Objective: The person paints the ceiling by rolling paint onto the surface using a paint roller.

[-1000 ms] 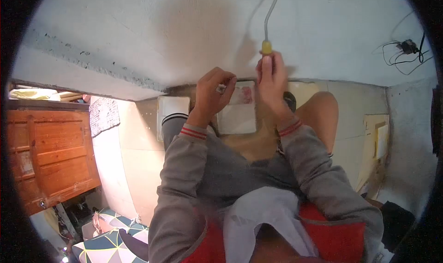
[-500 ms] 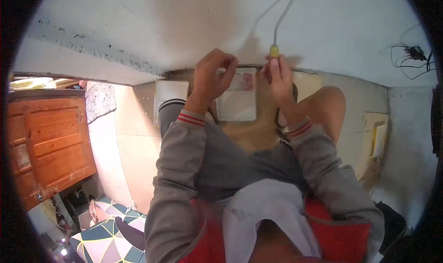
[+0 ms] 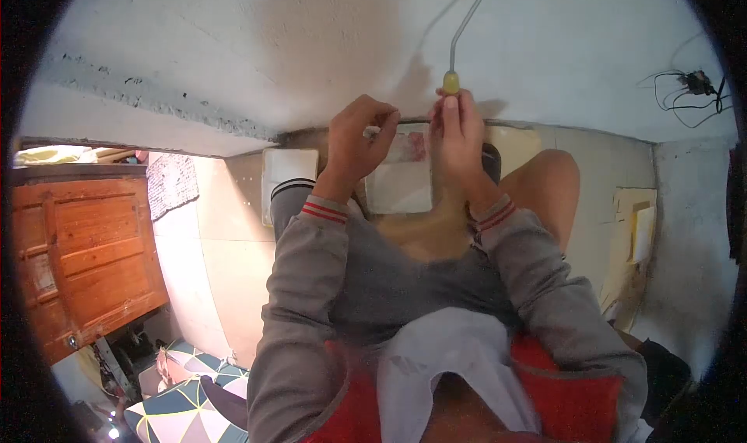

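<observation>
My right hand [image 3: 461, 132] is wrapped round the yellow handle of a paint roller [image 3: 465, 31]. Its bent metal rod points up in front of the white wall, and the roller's head is out of view. My left hand [image 3: 362, 136] is closed in a pinch, thumb against fingers; what it holds, if anything, does not show. Beneath and between both hands, a white rectangular tray [image 3: 398, 190] rests on the floor by the wall, with a reddish patch at its far end.
A second white container [image 3: 289, 165] stands by my left knee. The white wall [image 3: 327, 46] rises close in front. An orange wooden cabinet [image 3: 97, 256] is at the left, a patterned cloth [image 3: 191, 396] below it. Black wires [image 3: 695, 83] hang on the wall at right.
My right hand has come down and slightly left with the paint roller, so less of its rod's upper end shows. My left hand stays pinched, slightly lower in view.
</observation>
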Demonstrator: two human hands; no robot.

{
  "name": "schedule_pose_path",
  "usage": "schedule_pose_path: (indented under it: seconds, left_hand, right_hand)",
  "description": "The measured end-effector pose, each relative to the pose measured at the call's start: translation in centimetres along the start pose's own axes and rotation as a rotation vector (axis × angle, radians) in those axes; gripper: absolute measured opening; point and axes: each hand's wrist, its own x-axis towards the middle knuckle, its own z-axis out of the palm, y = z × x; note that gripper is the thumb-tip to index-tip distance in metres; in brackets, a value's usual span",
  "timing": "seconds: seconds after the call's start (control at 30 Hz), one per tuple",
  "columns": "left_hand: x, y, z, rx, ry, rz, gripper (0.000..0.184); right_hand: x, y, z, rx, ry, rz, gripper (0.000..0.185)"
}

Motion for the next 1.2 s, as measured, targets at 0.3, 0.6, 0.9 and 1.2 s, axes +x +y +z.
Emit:
schedule_pose_path:
  seconds: [0.3, 0.6, 0.9, 1.2]
  left_hand:
    - [-0.3, -0.5, 0.1, 0.011, -0.019, -0.012, 0.006]
    - [-0.7, 0.2, 1.0, 0.027, -0.095, 0.028, 0.009]
    - [-7.1, 10.5, 11.7, -0.106, -0.749, 0.320, 0.040]
    - [-8.8, 12.9, 14.6, -0.263, -0.647, 0.145, 0.061]
  right_hand:
    - [4.5, -4.8, -1.6, 0.006, -0.017, -0.213, 0.033]
    - [-1.5, -1.4, -3.6, -0.073, -0.079, 0.104, 0.031]
    - [1.2, -7.5, -4.1, -0.258, -0.024, -0.095, 0.027]
    - [1.9, -8.0, -5.8, -0.302, -0.048, -0.107, 0.026]
